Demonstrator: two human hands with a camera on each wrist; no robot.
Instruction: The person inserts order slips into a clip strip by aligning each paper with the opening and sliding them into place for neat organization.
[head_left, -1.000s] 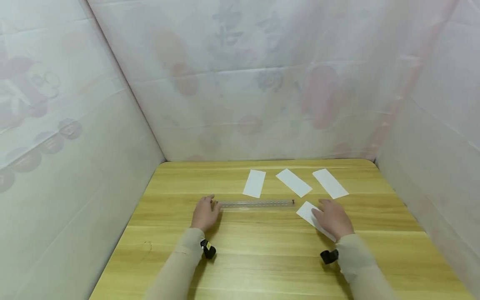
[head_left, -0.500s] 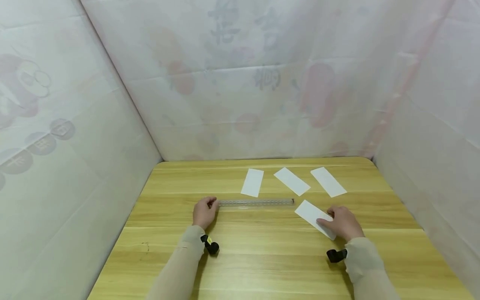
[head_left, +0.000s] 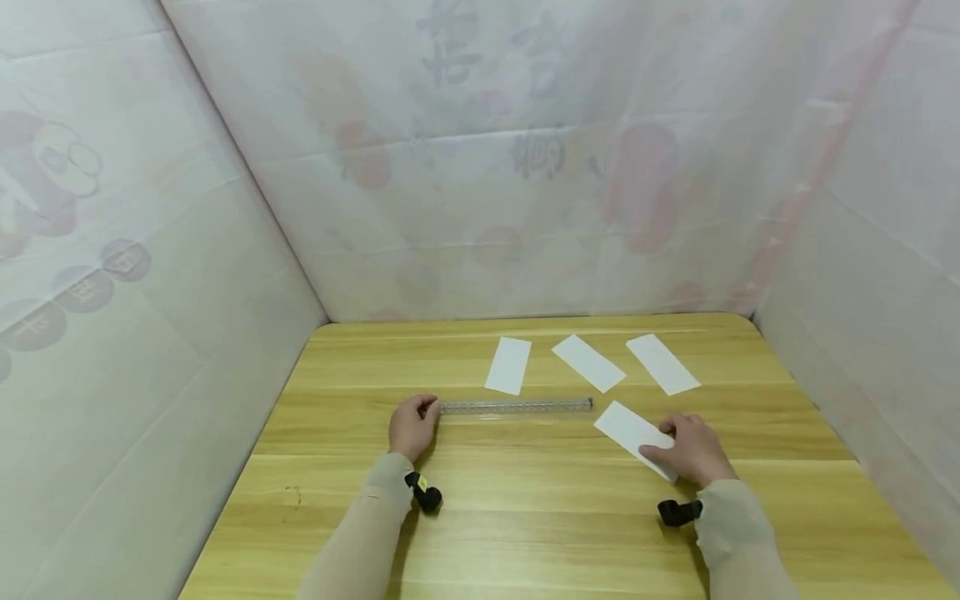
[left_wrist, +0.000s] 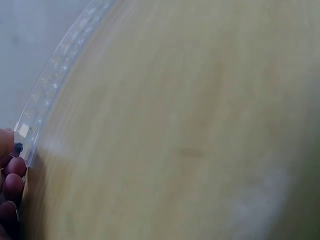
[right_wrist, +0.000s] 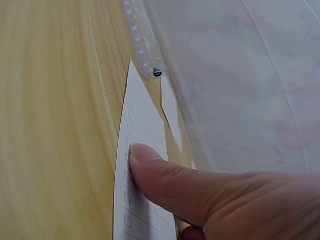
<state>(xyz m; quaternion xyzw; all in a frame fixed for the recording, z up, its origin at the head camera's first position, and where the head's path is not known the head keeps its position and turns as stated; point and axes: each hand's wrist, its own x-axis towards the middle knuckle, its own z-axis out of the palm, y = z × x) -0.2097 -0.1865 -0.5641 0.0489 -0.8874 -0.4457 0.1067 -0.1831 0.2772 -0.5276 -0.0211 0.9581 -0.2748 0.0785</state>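
Note:
A clear plastic ruler (head_left: 516, 407) lies crosswise on the wooden table (head_left: 525, 517). My left hand (head_left: 422, 412) has curled fingers at the ruler's left end and holds it there. In the left wrist view the fingertips (left_wrist: 11, 172) touch the end of the ruler (left_wrist: 55, 75). My right hand (head_left: 663, 442) grips the near right end of a white paper slip (head_left: 626, 427) that lies just right of the ruler. In the right wrist view the thumb (right_wrist: 165, 170) presses on the lined slip (right_wrist: 140, 120), with the ruler's far end (right_wrist: 142, 42) beyond it.
Three more white slips lie behind the ruler: one on the left (head_left: 508, 365), one in the middle (head_left: 588, 363), one on the right (head_left: 663, 364). White printed sheets (head_left: 480, 167) wall the table in at the back and both sides.
My right hand slid back and to the right along the slip, from covering it to holding its near end. The left hand stayed at the ruler's end.

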